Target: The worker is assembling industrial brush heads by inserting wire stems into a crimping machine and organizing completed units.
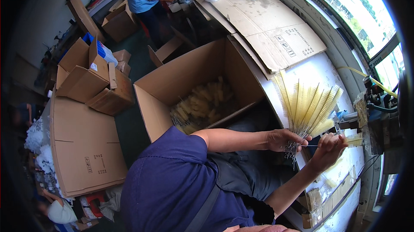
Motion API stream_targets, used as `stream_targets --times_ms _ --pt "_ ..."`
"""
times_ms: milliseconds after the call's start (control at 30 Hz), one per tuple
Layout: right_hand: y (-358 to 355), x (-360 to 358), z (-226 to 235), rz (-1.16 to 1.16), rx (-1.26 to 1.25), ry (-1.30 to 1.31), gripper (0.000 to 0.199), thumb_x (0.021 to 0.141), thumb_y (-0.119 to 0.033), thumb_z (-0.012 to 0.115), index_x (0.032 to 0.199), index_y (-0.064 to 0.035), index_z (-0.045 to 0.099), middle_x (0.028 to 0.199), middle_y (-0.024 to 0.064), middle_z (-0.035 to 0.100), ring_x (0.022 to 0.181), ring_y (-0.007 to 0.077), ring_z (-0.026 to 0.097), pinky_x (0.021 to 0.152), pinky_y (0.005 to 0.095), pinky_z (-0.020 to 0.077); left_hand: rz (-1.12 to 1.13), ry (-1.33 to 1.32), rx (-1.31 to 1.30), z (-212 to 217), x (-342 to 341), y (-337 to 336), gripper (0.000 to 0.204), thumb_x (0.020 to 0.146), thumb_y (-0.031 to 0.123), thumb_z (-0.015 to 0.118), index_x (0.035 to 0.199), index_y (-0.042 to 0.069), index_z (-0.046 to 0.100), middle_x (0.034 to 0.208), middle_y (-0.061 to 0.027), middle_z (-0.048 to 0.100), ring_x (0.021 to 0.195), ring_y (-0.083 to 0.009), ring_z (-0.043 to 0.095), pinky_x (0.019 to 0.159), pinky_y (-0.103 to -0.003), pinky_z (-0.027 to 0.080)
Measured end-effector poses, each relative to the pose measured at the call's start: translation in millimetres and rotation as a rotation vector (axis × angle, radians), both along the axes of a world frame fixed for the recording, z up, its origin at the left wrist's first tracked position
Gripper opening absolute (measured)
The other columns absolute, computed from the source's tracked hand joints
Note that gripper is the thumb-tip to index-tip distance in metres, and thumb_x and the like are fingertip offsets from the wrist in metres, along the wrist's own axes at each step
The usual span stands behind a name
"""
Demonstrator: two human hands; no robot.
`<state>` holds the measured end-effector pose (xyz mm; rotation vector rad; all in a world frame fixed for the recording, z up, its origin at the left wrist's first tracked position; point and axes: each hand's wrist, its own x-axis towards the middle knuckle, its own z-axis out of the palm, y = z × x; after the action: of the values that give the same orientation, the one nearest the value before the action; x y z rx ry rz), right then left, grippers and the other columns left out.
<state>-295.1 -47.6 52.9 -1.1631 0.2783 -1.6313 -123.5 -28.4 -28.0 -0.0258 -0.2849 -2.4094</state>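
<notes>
Right of frame: my left hand (280,140) grips the brush bundle (307,108) by its wire stems (290,148), right hand (329,150) closed on a single brush (355,140). I'd pinch stems only, sparing bristles (330,102).

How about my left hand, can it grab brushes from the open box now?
Probably not: the open box is near, but the left hand grips a bunch of brushes.

Workbench (316,66), white top, along the window side. Directly on it: flattened cardboard sheets (269,31), overlapping, printed, at the far end; brown cardboard pieces (340,198) in a row, near end, details unclear. Floor (124,129), dark green: large open carton (151,113), standing beside the bench.
</notes>
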Motion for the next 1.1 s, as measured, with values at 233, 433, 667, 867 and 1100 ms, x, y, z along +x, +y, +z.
stream_targets --times_ms 233,433,667,867,1100 --pt "28.7 -10.2 53.3 -0.995 0.229 0.07 0.047 0.107 -0.037 0.038 0.123 0.0038 0.056 0.064 -0.0027 0.034 0.051 0.0071 0.027 0.046 0.023 0.0236 0.014 -0.007 -0.04 -19.3 11.5 0.4 0.041 0.085 0.005 0.07 0.123 -0.001 0.056 0.094 -0.0078 0.069 0.076 -0.0145 0.068 0.074 -0.029 0.056" --pt "32.6 0.2 8.7 -0.483 0.607 0.184 0.037 0.106 -0.032 0.046 0.114 0.0022 0.059 0.067 0.0015 0.051 0.047 0.0055 0.037 0.041 0.0197 0.0324 0.213 -0.46 -0.226 -15.6 29.2 -24.2 0.039 0.086 0.005 0.069 0.122 -0.002 0.055 0.088 -0.0082 0.066 0.073 -0.0156 0.066 0.067 -0.028 0.055" --pt "3.0 -14.3 -31.9 -0.298 0.791 -0.025 0.033 0.104 -0.029 0.05 0.103 0.0031 0.057 0.065 0.002 0.05 0.043 0.006 0.035 0.039 0.0219 0.0315 0.465 -0.673 -0.317 -1.9 27.6 -73.1 0.036 0.083 0.003 0.07 0.117 -0.001 0.057 0.086 -0.0089 0.066 0.071 -0.0161 0.065 0.065 -0.029 0.054" --pt "-3.4 -24.5 -36.8 -0.304 0.874 -0.129 0.028 0.103 -0.026 0.049 0.103 0.0018 0.054 0.065 0.0013 0.048 0.045 0.0062 0.036 0.039 0.0216 0.032 0.453 -0.646 -0.133 -32.7 29.4 -90.0 0.035 0.084 0.001 0.068 0.116 0.002 0.053 0.087 -0.0103 0.066 0.073 -0.0181 0.066 0.066 -0.03 0.056" --pt "-13.2 -40.1 -31.8 -0.209 0.932 -0.142 0.028 0.103 -0.027 0.05 0.104 0.0004 0.053 0.067 0.0005 0.049 0.046 0.0056 0.038 0.04 0.0205 0.0333 0.45 -0.722 -0.155 -41.2 19.3 -87.0 0.035 0.084 0.001 0.068 0.117 0.001 0.054 0.087 -0.0089 0.066 0.075 -0.0173 0.065 0.071 -0.029 0.055"
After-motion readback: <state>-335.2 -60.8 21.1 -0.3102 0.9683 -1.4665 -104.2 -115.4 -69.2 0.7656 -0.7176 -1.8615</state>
